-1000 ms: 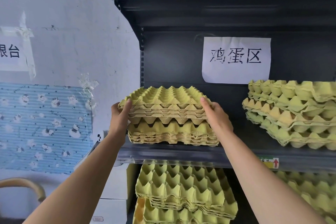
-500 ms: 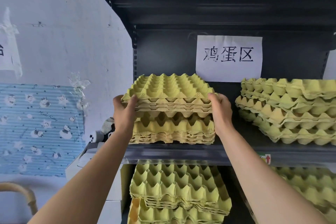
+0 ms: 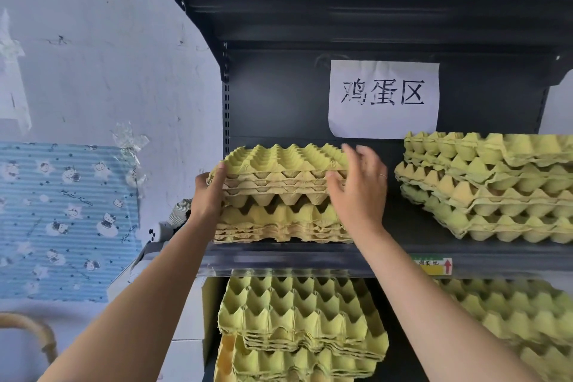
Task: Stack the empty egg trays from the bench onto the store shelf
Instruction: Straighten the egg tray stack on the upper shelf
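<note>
Upper trays (image 3: 279,169) are gripped at the left edge by the left hand (image 3: 206,195), thumb on top. The right hand (image 3: 359,192), fingers spread and blurred, is laid against the opposite edge. Beneath both hands: lower trays (image 3: 279,223) on the shelf (image 3: 310,259).

Four stacks of yellow egg trays are in view: the left stack (image 3: 279,195) and the right stack (image 3: 490,189) on the shelf (image 3: 279,257), and the lower left stack (image 3: 294,313) and the lower right stack (image 3: 511,319) under it. The trays inside each stack cannot be counted surely. There are two hands, the left hand (image 3: 208,195) and the right hand (image 3: 359,192), one paper sign (image 3: 384,99) and one blue sheet (image 3: 62,220).
</note>
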`<state>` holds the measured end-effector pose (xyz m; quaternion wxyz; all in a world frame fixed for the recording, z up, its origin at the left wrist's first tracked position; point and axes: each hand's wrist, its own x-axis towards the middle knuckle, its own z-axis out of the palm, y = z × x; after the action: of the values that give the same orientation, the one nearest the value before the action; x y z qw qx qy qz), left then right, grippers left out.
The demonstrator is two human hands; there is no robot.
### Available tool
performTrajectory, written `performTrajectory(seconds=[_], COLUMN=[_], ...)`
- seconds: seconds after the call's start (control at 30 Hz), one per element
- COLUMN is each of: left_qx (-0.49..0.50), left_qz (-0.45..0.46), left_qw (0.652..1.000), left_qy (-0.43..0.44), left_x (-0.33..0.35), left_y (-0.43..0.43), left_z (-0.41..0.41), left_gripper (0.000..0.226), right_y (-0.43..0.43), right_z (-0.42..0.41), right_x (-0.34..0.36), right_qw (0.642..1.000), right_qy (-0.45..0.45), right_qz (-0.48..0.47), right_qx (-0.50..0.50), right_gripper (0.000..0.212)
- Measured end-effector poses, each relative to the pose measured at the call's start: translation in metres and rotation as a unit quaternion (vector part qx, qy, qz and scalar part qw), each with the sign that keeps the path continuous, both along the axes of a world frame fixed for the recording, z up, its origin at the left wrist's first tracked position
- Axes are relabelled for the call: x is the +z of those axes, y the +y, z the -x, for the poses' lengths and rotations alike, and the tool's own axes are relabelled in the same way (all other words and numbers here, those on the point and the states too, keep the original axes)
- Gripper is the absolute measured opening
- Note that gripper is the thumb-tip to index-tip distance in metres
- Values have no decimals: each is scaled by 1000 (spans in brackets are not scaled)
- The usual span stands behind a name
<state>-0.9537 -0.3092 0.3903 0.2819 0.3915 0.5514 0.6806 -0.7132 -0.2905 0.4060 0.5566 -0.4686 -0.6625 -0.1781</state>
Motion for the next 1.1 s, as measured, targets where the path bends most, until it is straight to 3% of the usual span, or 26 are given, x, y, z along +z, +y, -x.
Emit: performTrajectory(seconds=[0.1, 0.27, 0.37, 0.5, 0.67, 0.77, 0.83, 0.87, 0.97, 1.03, 1.1], left_qx=[-31, -131, -165, -104, -118, -131, -72, -30, 60, 98, 109], left_qz=[10, 20, 35, 11, -79, -106, -117, -113, -66, -62, -84], left_qw=[999, 991, 986, 994, 990, 980, 966, 951, 871, 810, 772], left_qy=[-9, -17, -11, 0, 23, 109, 221, 287, 483, 575, 621], left_x=[8, 22, 26, 25, 18, 6, -5, -10, -11, -5, 1], left_y=[-1, -7, -9, -7, -24, -43, -54, -57, -63, -65, -67], left_z=[2, 9, 14, 14, 5, 13, 22, 26, 32, 30, 24], left_gripper=[66, 61, 42, 21, 54, 57, 57, 69, 104, 109, 109], right_y=[-14, -12, -4, -1, -6, -5, -5, -6, -11, -14, -15], right_z=[26, 58, 70, 74, 64, 49, 36, 30, 16, 9, 4], right_x=[-3, -5, 9, 12, 4, 14, 20, 20, 14, 9, 5], right_qw=[989, 950, 935, 934, 954, 957, 958, 959, 961, 960, 958], right_qy=[-144, -307, -334, -349, -297, -285, -284, -280, -267, -263, -260], right_qz=[-38, 28, 82, 58, -37, -48, -44, -47, -64, -69, -69], right_qx=[13, -55, -83, -55, -19, -19, -3, 8, 45, 71, 97], right_gripper=[46, 88, 91, 56, 52, 53, 54, 55, 57, 56, 53])
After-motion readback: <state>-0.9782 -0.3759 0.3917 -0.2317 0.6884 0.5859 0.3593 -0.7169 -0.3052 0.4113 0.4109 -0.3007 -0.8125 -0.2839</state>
